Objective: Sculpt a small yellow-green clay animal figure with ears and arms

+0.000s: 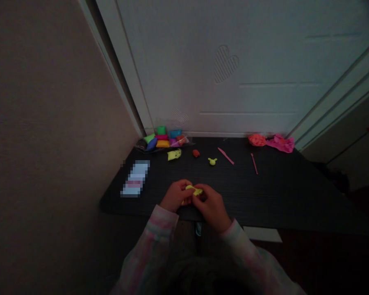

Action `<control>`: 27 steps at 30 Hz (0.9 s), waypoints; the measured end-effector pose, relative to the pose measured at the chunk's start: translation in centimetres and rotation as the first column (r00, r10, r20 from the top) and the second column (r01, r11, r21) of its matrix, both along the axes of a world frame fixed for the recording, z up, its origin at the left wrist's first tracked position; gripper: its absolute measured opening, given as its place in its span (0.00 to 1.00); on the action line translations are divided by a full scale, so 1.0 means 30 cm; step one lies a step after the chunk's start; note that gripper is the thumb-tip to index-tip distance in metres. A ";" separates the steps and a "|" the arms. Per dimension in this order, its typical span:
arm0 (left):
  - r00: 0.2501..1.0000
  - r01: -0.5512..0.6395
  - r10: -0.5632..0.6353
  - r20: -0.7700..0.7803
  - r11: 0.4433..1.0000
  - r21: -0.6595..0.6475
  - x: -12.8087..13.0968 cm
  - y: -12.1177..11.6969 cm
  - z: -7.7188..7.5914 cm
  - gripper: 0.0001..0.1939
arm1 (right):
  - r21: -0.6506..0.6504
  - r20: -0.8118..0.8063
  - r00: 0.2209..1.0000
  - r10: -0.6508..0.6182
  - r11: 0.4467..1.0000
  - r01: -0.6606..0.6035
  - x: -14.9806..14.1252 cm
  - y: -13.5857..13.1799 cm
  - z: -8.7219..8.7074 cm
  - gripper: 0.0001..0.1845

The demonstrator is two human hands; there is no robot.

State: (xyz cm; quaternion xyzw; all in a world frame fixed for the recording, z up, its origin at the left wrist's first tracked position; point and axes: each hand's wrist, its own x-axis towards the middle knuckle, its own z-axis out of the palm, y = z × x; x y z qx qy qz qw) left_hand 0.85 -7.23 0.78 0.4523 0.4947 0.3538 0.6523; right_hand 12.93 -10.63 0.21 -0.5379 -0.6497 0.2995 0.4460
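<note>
Both hands meet over the near edge of a black table (279, 196). My left hand (174, 196) and my right hand (211, 205) are closed round a small lump of yellow clay (193, 190), pinching it between the fingers. Further back on the table lie a small yellow clay figure with two ears (212, 161), a red clay bit (196, 153) and a yellow packet (174, 155). The room is dim.
A heap of coloured clay packets (163, 138) sits at the back left. Two pink modelling tools (226, 156) (253, 163) lie to the right. Orange clay (257, 140) and a pink wrapper (280, 143) rest by the white door (233, 65). A blurred card (135, 178) lies left.
</note>
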 end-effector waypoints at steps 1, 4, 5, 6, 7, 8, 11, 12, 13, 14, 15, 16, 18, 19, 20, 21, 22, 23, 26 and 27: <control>1.000 0.001 -0.001 0.018 1.000 -0.005 -0.002 0.000 -0.001 0.08 | -0.032 -0.016 1.000 -0.005 0.999 0.005 0.000 0.000 0.003 0.09; 0.999 -0.013 0.013 0.048 1.000 -0.003 -0.005 0.001 -0.002 0.07 | -0.164 -0.057 0.998 -0.009 0.987 0.000 0.009 -0.001 0.027 0.08; 0.998 -0.020 0.020 0.053 1.000 0.000 -0.006 0.003 -0.002 0.07 | -0.233 -0.084 0.996 0.015 0.972 -0.035 0.016 -0.005 0.042 0.07; 0.998 -0.030 0.029 0.057 1.000 0.003 -0.006 0.006 -0.002 0.07 | -0.309 -0.129 0.990 0.061 0.946 -0.098 0.027 -0.013 0.060 0.07; 0.997 -0.047 0.046 0.060 0.999 0.006 -0.006 0.010 -0.002 0.07 | -0.384 -0.197 0.971 0.134 0.901 -0.202 0.040 -0.025 0.081 0.06; 0.996 -0.072 0.072 0.059 0.997 0.009 -0.006 0.013 -0.003 0.08 | -0.439 -0.289 0.929 0.230 0.831 -0.342 0.055 -0.041 0.104 0.06; 0.987 -0.163 0.162 0.019 0.986 0.028 -0.003 0.025 -0.004 0.08 | -0.424 -0.559 0.648 0.518 0.492 -0.760 0.100 -0.100 0.171 0.08; 0.985 -0.175 0.175 -0.005 0.984 0.041 -0.003 0.029 -0.004 0.08 | -0.386 -0.585 0.588 0.558 0.447 -0.807 0.111 -0.115 0.187 0.09; 0.984 -0.170 0.173 -0.040 0.984 0.060 -0.004 0.032 -0.003 0.08 | -0.358 -0.586 0.582 0.565 0.463 -0.811 0.118 -0.124 0.196 0.09; 0.981 -0.160 0.169 -0.092 0.982 0.101 -0.007 0.037 -0.002 0.08 | -0.343 -0.558 0.623 0.548 0.531 -0.775 0.121 -0.125 0.198 0.09; 0.971 -0.149 0.177 -0.163 0.974 0.170 -0.012 0.042 -0.001 0.09 | -0.334 -0.508 0.698 0.505 0.632 -0.700 0.121 -0.119 0.191 0.09; 0.946 -0.142 0.209 -0.247 0.954 0.264 -0.019 0.050 0.001 0.09 | -0.325 -0.442 0.780 0.442 0.732 -0.599 0.117 -0.106 0.178 0.10; 0.860 -0.103 0.314 -0.402 0.879 0.466 -0.038 0.070 0.006 0.09 | -0.284 -0.285 0.905 0.315 0.874 -0.394 0.106 -0.068 0.134 0.11; 0.814 -0.075 0.366 -0.452 0.837 0.542 -0.047 0.082 0.008 0.09 | -0.257 -0.230 0.935 0.270 0.910 -0.325 0.100 -0.048 0.108 0.12; 0.775 -0.052 0.405 -0.486 0.806 0.590 -0.056 0.095 0.009 0.09 | -0.250 -0.198 0.950 0.241 0.925 -0.287 0.093 -0.031 0.083 0.12; 0.748 -0.036 0.426 -0.509 0.791 0.610 -0.064 0.106 0.009 0.10 | -0.252 -0.178 0.958 0.223 0.931 -0.264 0.087 -0.018 0.059 0.12; 0.731 -0.029 0.437 -0.524 0.787 0.616 -0.070 0.116 0.008 0.11 | -0.254 -0.164 0.966 0.201 0.937 -0.238 0.082 -0.009 0.038 0.11; 0.722 -0.030 0.444 -0.530 0.786 0.618 -0.075 0.124 0.006 0.12 | -0.249 -0.156 0.971 0.183 0.944 -0.218 0.078 -0.004 0.021 0.11; 0.731 -0.040 0.442 -0.520 0.789 0.613 -0.088 0.136 0.002 0.15 | -0.162 -0.142 0.983 0.120 0.976 -0.143 0.074 0.000 -0.010 0.13; 0.736 -0.058 0.449 -0.506 0.787 0.614 -0.092 0.136 0.005 0.17 | -0.118 -0.146 0.984 0.103 0.986 -0.121 0.074 0.000 -0.017 0.13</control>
